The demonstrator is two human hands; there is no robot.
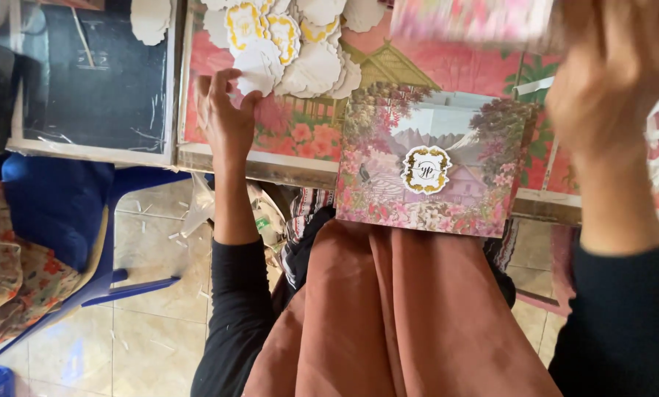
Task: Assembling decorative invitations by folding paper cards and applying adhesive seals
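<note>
Item: floral card, rectangular, printed with pink blossoms and a mountain scene, round white-and-gold emblem at centre; it rests on my lap against the table edge. My left hand pinches a white scalloped sticker from the pile. My right hand is raised, blurred, grip unreadable.
</note>
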